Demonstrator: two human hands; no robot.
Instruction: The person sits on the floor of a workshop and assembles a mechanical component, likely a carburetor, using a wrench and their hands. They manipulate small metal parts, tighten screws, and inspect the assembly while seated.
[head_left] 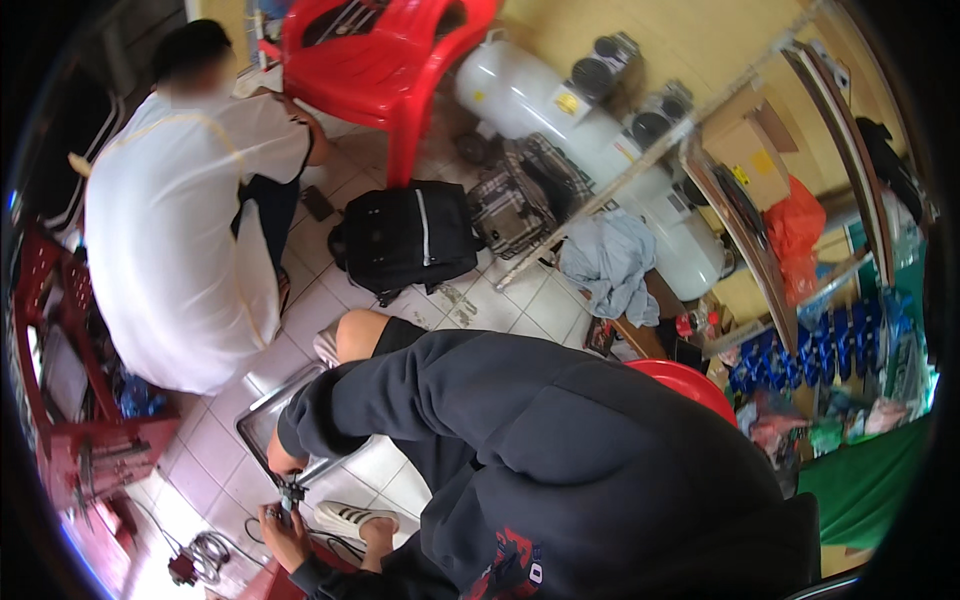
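My dark hooded sleeves reach across toward the left side of the head view. My right hand (pixel 287 457) is curled at the upper end of a small dark mechanical part (pixel 291 491), whose exact kind is too small to make out. From below, my left hand (pixel 284 536) grips the same part with bent fingers. Close behind my right hand lies a shallow metal tray (pixel 256 409) on the tiles, partly covered by my sleeve. A striped slide sandal (pixel 347 519) on a foot is just right of my hands.
A person in a white shirt (pixel 170 240) crouches at upper left. Beyond are a red chair (pixel 360 70), black bag (pixel 410 235), plaid bag (pixel 515 200) and white compressor tank (pixel 525 85). A coiled cable (pixel 208 552) lies lower left; crowded shelves (pixel 740 230) stand right.
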